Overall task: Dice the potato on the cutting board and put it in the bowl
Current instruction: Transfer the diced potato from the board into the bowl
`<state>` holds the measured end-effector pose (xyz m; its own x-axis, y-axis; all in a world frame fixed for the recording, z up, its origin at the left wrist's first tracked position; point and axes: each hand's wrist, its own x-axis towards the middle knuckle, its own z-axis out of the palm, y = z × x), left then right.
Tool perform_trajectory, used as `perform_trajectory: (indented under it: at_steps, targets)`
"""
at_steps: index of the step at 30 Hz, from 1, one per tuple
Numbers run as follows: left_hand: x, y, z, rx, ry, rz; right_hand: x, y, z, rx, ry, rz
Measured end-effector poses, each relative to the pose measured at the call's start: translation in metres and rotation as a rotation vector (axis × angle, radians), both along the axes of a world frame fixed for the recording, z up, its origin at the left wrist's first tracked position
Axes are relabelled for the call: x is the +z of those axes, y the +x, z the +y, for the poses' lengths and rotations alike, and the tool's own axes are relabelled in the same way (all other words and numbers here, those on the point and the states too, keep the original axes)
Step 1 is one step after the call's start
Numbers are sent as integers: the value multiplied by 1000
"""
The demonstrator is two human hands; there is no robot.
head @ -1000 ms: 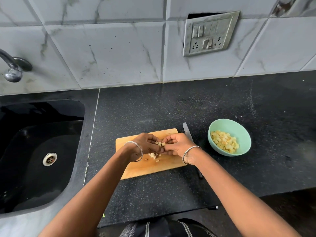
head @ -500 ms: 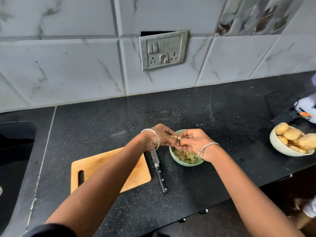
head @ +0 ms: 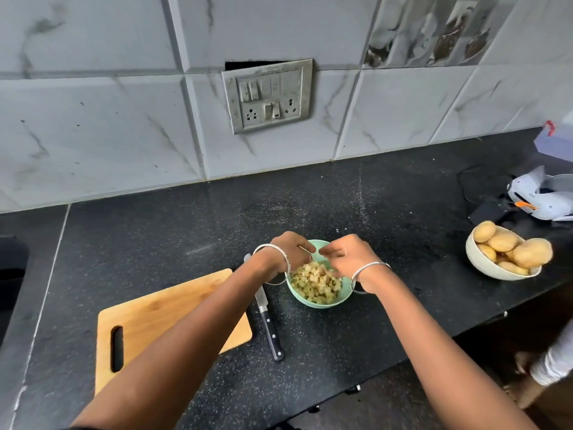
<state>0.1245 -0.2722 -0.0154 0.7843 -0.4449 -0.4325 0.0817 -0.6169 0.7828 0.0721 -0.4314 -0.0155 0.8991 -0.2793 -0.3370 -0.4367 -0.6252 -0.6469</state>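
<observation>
A mint-green bowl (head: 313, 302) on the black counter holds a heap of diced potato (head: 316, 282). My left hand (head: 290, 252) and my right hand (head: 347, 256) hover side by side over the bowl's far half, fingers loosely spread and pointing down, nothing held in them. The wooden cutting board (head: 155, 318) lies to the left with no potato visible on it; my left forearm crosses its right part. A black-handled knife (head: 269, 327) lies between board and bowl, blade pointing away.
A white bowl of whole potatoes (head: 502, 268) stands at the right. Behind it lie a white device (head: 545, 200) and a black cable. The sink edge (head: 12, 259) is at far left. A tiled wall with a switch plate (head: 268, 94) backs the counter.
Both hands scooped potato pieces from the board, carried them right over the bowl and have now spread apart, with the pieces dropped in. The view has swung right.
</observation>
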Motion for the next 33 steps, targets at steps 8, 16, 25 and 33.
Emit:
perform_trajectory:
  at_steps: [8, 16, 25, 33]
  targets:
    - [9, -11, 96, 120, -95, -19, 11, -11, 29, 175, -451, -164]
    - [-32, -50, 214, 388, 275, -59, -24, -29, 139, 511, -169, -335]
    - [-63, -107, 249, 508, 417, -137, -85, -48, 234, 889, -249, -328]
    - [-73, -120, 254, 459, 427, -263, -103, -58, 248, 972, -327, -353]
